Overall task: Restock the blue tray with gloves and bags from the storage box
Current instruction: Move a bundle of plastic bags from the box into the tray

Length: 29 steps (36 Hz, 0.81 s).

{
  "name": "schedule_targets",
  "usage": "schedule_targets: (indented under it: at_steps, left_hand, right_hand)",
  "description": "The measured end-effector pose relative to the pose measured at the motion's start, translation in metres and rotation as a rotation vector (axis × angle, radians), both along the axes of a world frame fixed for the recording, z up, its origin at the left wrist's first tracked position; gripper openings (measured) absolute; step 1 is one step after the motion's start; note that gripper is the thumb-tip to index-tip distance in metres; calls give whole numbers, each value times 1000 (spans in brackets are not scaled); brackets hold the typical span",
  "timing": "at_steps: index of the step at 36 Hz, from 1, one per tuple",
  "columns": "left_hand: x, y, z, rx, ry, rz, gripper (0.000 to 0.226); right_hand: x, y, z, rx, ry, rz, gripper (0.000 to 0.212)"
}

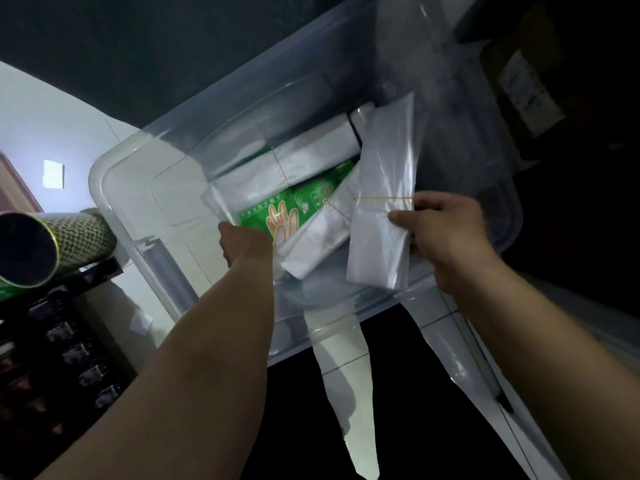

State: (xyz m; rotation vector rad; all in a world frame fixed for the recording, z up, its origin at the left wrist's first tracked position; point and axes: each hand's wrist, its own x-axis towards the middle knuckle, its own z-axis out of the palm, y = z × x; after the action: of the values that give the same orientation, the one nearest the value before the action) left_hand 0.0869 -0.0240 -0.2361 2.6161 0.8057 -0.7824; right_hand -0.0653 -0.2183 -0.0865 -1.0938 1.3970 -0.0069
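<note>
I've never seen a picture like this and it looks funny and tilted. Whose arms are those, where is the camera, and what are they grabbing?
The camera sits on a person's head and looks down, so you see that person's own two arms. That is why everything looks tilted.

In front is a big see-through storage box. Inside lie bundles of clear plastic bags and a green pack of gloves with a hand drawn on it.

The right hand holds one bundle of bags, tied with a yellow rubber band, just above the box. The left hand reaches into the box beside the green pack; its fingers are hidden, so I cannot tell what it grips.

On the left lies a green patterned tube.
</note>
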Motion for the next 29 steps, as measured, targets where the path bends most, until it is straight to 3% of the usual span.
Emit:
schedule_targets:
  at_steps: [3,8,14,18,23,29]
  left_hand:
    - [2,-4,31,-38,-16,60,33]
    - [-8,-8,112,-201,-20,-53,23]
    - [-33,-11,202,-633,110,148,35]
    - [-48,-6,262,-859,230,61,22]
    - [-52,10,319,-1233,342,56,27]
    - [-47,43,354,-1361,368,-57,28]
  right_hand:
    - [-7,-2,13,38,-10,22,20]
    - [-14,-4,57,134,-13,110,14]
    - [-18,1,112,271,-197,241,10]
    - [-17,8,149,322,-363,347,17]
    - [-16,28,179,192,-349,380,10]
    - [-19,67,210,11,-355,384,13]
